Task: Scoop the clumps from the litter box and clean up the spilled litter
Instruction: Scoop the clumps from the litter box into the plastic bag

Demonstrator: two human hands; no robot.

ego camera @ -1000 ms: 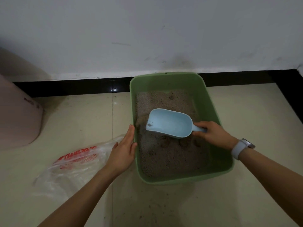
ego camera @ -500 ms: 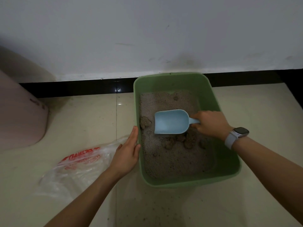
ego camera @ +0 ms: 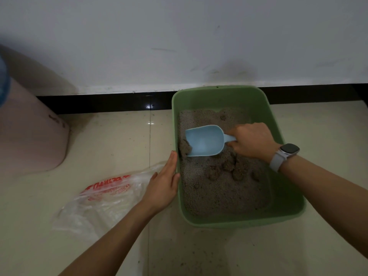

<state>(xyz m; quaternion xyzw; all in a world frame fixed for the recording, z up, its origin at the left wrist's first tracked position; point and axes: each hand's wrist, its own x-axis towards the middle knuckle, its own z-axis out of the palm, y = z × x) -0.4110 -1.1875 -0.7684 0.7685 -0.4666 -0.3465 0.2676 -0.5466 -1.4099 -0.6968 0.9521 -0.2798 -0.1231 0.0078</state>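
A green litter box (ego camera: pixel 235 96) sits on a tiled floor against a white wall, filled with grey litter and several darker clumps (ego camera: pixel 229 170) near its middle. The right hand (ego camera: pixel 253 142), a watch on its wrist, grips the handle of a pale blue scoop (ego camera: pixel 205 141) whose front edge touches a clump at the box's left side. The left hand (ego camera: pixel 163 186) rests flat, fingers straight, against the box's left rim, beside a clear plastic bag (ego camera: pixel 103 198) with red print.

Pink bin (ego camera: pixel 29 136) standing at left on the cream tiled floor (ego camera: pixel 111 144); white wall (ego camera: pixel 179 36) behind, edged by a black baseboard (ego camera: pixel 103 102).
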